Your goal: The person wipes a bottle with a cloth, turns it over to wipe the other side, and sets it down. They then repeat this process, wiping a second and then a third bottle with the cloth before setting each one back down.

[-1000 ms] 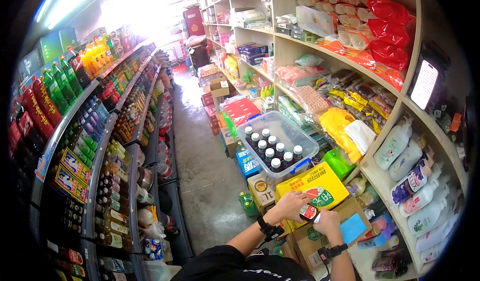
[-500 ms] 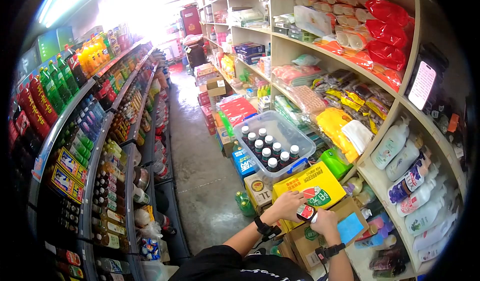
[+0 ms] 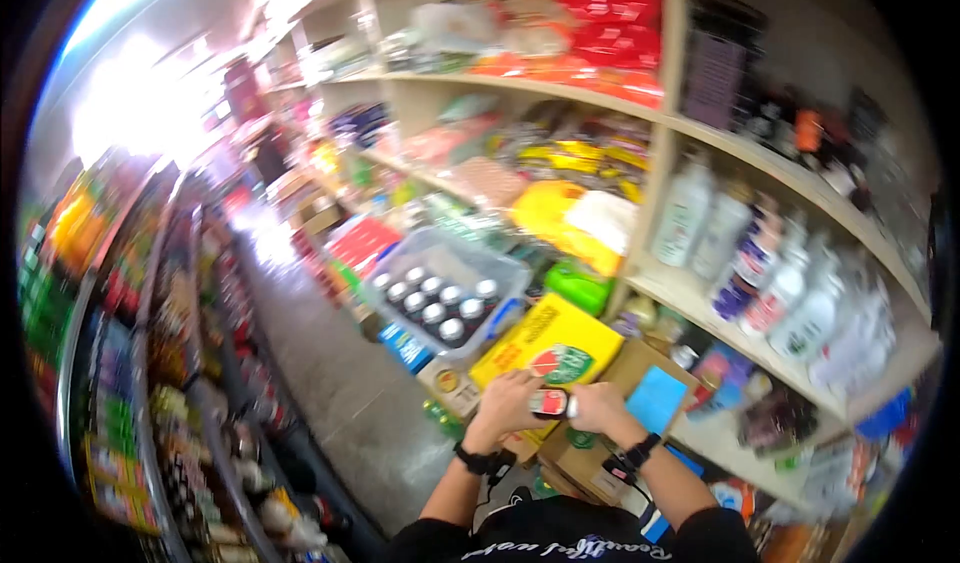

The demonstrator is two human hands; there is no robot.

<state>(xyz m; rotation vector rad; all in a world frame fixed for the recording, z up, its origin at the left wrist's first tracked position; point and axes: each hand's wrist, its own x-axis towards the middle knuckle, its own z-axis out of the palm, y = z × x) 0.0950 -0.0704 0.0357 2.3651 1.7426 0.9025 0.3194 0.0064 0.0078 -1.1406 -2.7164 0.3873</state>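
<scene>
One dark bottle (image 3: 550, 403) with a red label lies sideways between left hand (image 3: 508, 403) and right hand (image 3: 599, 409), each grip closed on an end, near a yellow box (image 3: 548, 343); beyond, white-capped bottles (image 3: 433, 313) fill a clear bin (image 3: 496, 263).

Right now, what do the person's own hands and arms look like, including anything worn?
Both the left hand and right hand are bare, without gloves. Black bands, one on the left wrist and one on the right wrist, carry small dark units with thin cables. The black top has short sleeves and pale lettering.
</scene>
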